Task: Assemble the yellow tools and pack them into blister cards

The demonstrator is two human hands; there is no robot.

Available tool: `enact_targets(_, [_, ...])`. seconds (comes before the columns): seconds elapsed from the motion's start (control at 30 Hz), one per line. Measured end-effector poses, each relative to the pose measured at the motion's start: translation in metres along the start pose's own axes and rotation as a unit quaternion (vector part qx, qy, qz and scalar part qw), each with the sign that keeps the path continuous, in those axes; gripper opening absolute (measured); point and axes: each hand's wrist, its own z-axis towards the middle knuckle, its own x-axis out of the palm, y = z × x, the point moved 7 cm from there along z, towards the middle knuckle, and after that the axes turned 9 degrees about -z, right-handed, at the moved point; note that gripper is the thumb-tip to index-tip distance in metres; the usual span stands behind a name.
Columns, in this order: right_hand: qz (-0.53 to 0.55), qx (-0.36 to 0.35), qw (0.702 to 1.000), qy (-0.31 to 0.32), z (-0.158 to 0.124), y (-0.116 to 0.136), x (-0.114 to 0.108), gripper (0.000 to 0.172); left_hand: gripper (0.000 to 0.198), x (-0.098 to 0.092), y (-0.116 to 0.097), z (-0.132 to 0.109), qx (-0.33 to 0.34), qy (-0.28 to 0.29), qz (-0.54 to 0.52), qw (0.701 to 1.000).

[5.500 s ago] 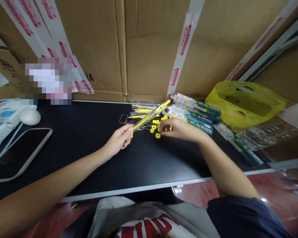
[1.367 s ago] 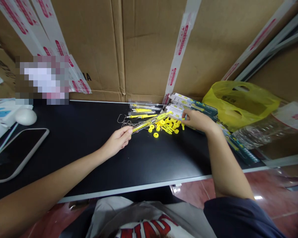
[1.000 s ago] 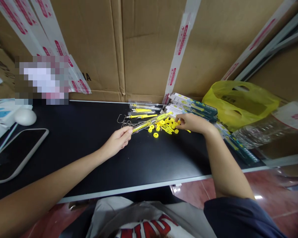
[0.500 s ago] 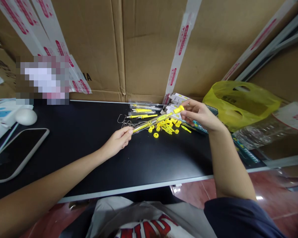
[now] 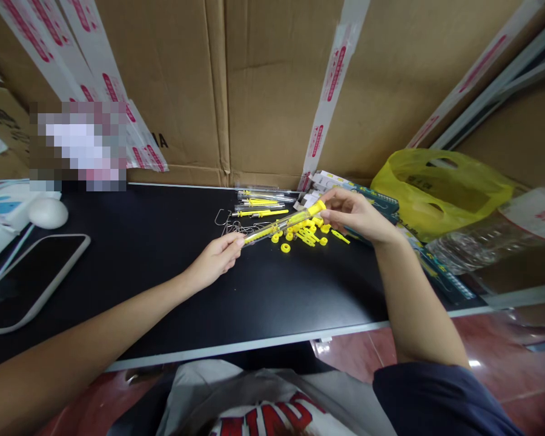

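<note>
My left hand pinches the lower left end of a clear plastic tube with a yellow rod inside. The tube is tilted, its right end higher, above the black table. At that upper end sits a flared yellow cap, and the fingertips of my right hand are closed on it. Beneath the tube lies a pile of small yellow plastic parts, some ring-shaped. Bent metal wires lie behind my left hand, partly hidden. Several clear tubes and yellow rods lie further back.
On the right are a yellow plastic bag, a clear plastic bottle and dark green packages. A phone and a white rounded object lie at the left. Taped cardboard stands behind the table.
My right hand has moved left and slightly down with the yellow cap, which now sits further onto the tube. My left hand has barely moved.
</note>
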Motion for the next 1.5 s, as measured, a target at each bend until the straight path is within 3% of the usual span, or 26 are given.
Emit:
enact_targets(0.47, [0.008,-0.022,1.0,0.016,0.001,0.002,0.006,0.033,0.044,-0.003,0.002,0.001,0.001,-0.008,-0.007,1.0])
enact_targets(0.73, [0.0,0.005,1.0,0.023,0.002,0.0,0.009,0.033,0.041,-0.004,0.003,0.002,0.021,-0.001,-0.003,1.0])
enact_targets(1.17, [-0.118,0.037,0.991,0.054,0.0,-0.004,0.024,0.057,0.039,-0.003,0.001,-0.001,0.049,0.016,0.024,0.998])
enact_targets(1.5, [-0.119,0.018,0.992,0.038,0.003,-0.003,0.028,0.056,0.041,-0.004,0.004,0.001,0.03,0.008,-0.006,0.999])
